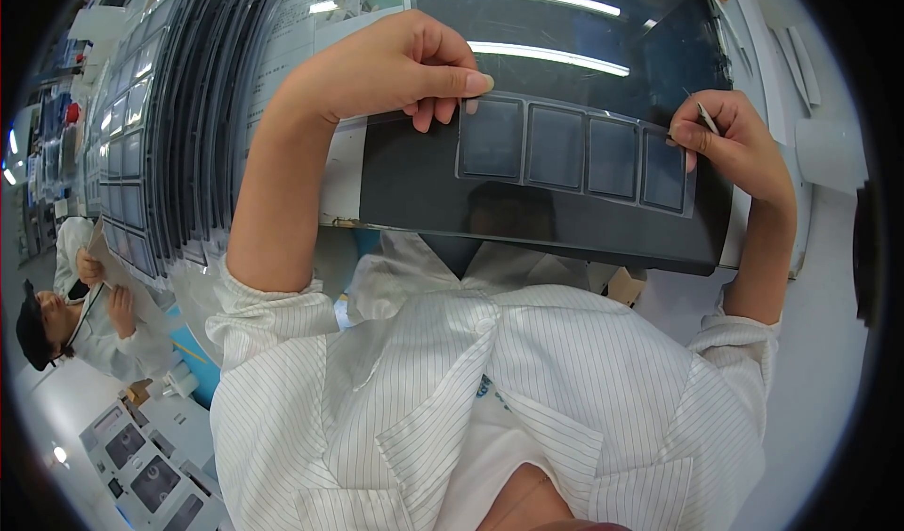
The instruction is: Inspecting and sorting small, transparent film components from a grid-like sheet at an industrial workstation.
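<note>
A clear plastic tray [526, 181] with several dark square panels in a row is held over a glossy black board [414, 187]. My left hand [414, 70] pinches its upper left corner between thumb and fingers. At the tray's right end, my right hand [734, 140] is closed on the edge. A thin, pointed metal tool [706, 119] also sticks out from the right hand's fingers; its exact kind is hard to make out. Both lower corners of the tray are in sight, and its underside is hidden.
Left of my left arm stands a tall stack of similar trays [179, 107]. Another person [104, 296] in white holds a flat sheet at the far left. A white cylindrical object [831, 150] is beyond my right hand. Papers [292, 51] lie behind the stack.
</note>
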`<state>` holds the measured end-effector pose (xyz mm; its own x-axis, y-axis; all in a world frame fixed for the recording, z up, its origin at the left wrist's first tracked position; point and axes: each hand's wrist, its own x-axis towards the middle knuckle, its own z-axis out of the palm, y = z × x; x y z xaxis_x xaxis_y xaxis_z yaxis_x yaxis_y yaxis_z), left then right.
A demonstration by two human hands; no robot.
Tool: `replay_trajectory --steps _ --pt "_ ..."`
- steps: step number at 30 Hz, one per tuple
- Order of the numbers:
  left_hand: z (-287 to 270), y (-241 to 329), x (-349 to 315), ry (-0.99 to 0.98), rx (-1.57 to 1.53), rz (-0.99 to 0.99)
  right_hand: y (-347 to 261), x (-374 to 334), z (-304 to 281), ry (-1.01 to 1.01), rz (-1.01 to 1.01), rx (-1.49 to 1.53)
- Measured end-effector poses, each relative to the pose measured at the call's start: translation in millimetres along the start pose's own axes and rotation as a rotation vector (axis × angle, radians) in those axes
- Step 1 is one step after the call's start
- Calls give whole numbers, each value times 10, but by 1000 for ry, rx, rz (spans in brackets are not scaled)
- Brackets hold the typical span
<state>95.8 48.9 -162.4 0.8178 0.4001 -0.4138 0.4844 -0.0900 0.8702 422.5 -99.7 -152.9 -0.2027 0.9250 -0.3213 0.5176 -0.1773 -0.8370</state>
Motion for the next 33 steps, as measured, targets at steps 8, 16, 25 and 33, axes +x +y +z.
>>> replay_trajectory --steps 8,16,25,33 --pt "3 12 -8 5 29 2 10 3 -11 -18 11 7" --pt "15 -1 -12 26 48 -27 19 2 -4 -23 9 27" --pt "16 7 -11 20 45 -15 14 -7 -6 -29 29 36" --pt "-3 -1 3 6 39 -22 9 3 -26 -31 17 14"
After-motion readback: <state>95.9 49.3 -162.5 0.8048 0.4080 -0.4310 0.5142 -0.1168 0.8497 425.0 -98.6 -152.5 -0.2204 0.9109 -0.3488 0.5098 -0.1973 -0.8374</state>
